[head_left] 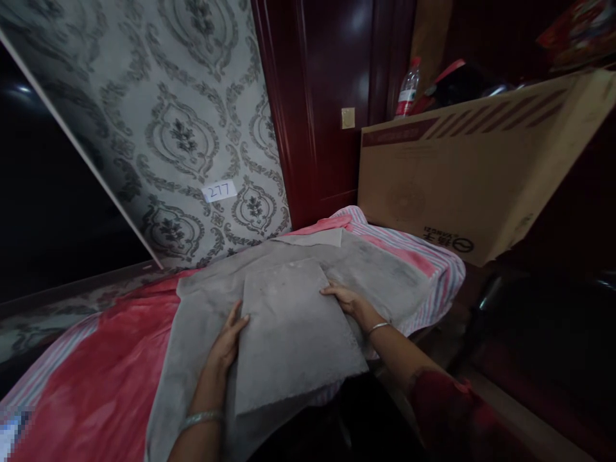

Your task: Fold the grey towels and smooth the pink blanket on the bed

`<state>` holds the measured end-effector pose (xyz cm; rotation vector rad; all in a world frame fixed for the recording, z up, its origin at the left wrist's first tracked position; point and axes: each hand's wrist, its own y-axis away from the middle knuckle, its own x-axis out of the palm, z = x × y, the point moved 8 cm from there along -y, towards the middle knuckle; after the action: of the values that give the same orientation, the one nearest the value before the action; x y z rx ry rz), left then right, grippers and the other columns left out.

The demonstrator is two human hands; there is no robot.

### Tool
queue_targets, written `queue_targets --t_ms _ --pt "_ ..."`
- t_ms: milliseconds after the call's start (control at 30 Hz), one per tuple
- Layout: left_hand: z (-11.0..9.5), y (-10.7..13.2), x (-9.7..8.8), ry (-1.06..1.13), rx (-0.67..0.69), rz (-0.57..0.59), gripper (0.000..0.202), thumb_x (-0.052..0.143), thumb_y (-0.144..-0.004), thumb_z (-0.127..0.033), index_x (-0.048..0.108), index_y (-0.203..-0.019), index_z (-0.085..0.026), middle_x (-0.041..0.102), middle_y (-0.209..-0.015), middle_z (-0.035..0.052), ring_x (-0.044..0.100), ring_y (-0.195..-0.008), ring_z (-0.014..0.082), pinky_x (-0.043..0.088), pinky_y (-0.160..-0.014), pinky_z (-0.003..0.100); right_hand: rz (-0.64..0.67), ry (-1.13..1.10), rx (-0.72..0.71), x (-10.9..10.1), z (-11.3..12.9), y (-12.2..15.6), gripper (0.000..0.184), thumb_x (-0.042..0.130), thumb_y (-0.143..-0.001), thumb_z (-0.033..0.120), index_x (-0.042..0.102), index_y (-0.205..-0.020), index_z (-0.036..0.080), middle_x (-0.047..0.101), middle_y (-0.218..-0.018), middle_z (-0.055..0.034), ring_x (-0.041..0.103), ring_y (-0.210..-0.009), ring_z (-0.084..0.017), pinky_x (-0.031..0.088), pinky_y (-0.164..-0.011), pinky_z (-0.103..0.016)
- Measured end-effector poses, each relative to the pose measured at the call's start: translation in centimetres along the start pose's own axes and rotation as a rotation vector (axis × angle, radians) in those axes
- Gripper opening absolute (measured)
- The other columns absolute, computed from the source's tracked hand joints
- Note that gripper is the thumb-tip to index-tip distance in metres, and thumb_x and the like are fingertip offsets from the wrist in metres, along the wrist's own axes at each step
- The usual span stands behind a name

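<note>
A grey cloth [385, 276] lies spread over a bed with a red and striped cover [106, 366]. A folded square part of the grey cloth [293, 327] rests on top, in front of me. My left hand [226, 343] lies flat on the folded part's left edge, fingers stretched out. My right hand [344, 298] rests on its upper right edge, fingers curled over the cloth's border. Each wrist wears a thin bracelet.
A big cardboard box [471, 179] stands at the bed's far right end, with a plastic bottle [408, 90] behind it. Patterned wallpaper with a label reading 277 [219, 190] and a dark red door [327, 109] rise behind the bed.
</note>
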<state>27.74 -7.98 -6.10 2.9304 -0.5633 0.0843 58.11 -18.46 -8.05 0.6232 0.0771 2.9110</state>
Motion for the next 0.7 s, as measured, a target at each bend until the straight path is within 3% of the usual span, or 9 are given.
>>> queue_targets --t_ms 100,267,367,433,533,633,700 --pt "-1.3 0.1 0.5 -0.111 0.063 0.01 0.072 0.073 -0.076 -0.033 0.051 -0.144 -0.03 0.044 -0.156 0.0063 0.057 -0.13 0.0235 0.053 -0.1 0.032 -0.043 0.062 -0.038 0.5 0.9 0.2 0.08 0.062 -0.056 0.021 0.052 -0.135 0.028 0.074 -0.105 -0.0006 0.069 -0.083 -0.022 0.056 -0.083 -0.041" --pt "-3.8 -0.2 1.2 -0.243 0.133 -0.026 0.062 0.069 -0.077 -0.037 0.058 -0.138 -0.032 0.059 -0.143 0.0064 0.061 -0.125 0.027 0.055 -0.099 0.039 -0.134 0.024 -0.131 0.9 3.8 2.0 0.085 0.058 -0.053 0.022 0.05 -0.138 0.029 0.073 -0.109 0.0011 0.067 -0.082 -0.021 0.056 -0.077 -0.038" --pt "-5.5 -0.8 3.4 -0.252 0.136 -0.01 0.069 0.073 -0.073 -0.047 0.057 -0.139 -0.034 0.066 -0.135 0.0062 0.067 -0.115 0.0297 0.058 -0.094 0.043 -0.158 -0.013 -0.2 -0.1 6.4 4.8 0.083 0.061 -0.051 0.021 0.053 -0.134 0.028 0.071 -0.111 0.0007 0.067 -0.084 -0.022 0.055 -0.078 -0.037" --pt "-6.7 -1.0 6.2 -0.264 0.158 0.038 0.073 0.075 -0.069 -0.052 0.057 -0.138 -0.038 0.063 -0.138 0.0033 0.065 -0.118 0.0314 0.057 -0.096 0.044 -0.226 -0.004 -0.246 -1.8 8.5 7.6 0.082 0.062 -0.051 0.021 0.054 -0.132 0.028 0.07 -0.111 0.0006 0.066 -0.085 -0.021 0.055 -0.077 -0.036" --pt "-8.8 -0.3 12.4 -0.26 0.235 0.138 0.072 0.078 -0.065 -0.051 0.06 -0.134 -0.04 0.058 -0.145 -0.0025 0.054 -0.131 0.0337 0.048 -0.107 0.049 -0.371 0.042 -0.325 -5.0 11.9 13.5 0.078 0.062 -0.052 0.023 0.054 -0.129 0.026 0.07 -0.105 0.0004 0.065 -0.081 -0.021 0.055 -0.076 -0.036" --pt "-10.5 1.5 20.7 -0.208 0.316 0.314 0.071 0.078 -0.067 -0.048 0.06 -0.135 -0.038 0.053 -0.15 -0.0032 0.048 -0.138 0.0335 0.042 -0.113 0.049 -0.494 0.093 -0.423 -7.7 16.0 20.8 0.076 0.061 -0.054 0.023 0.053 -0.129 0.024 0.069 -0.098 0.0002 0.063 -0.077 -0.02 0.054 -0.075 -0.036" --pt "-11.6 3.3 26.9 -0.181 0.414 0.459 0.07 0.075 -0.07 -0.046 0.058 -0.137 -0.034 0.052 -0.15 0.0008 0.051 -0.135 0.0325 0.048 -0.109 0.044 -0.584 0.118 -0.496 -9.4 18.9 26.2 0.073 0.061 -0.054 0.022 0.053 -0.127 0.023 0.068 -0.096 0.0 0.062 -0.076 -0.019 0.053 -0.073 -0.035"
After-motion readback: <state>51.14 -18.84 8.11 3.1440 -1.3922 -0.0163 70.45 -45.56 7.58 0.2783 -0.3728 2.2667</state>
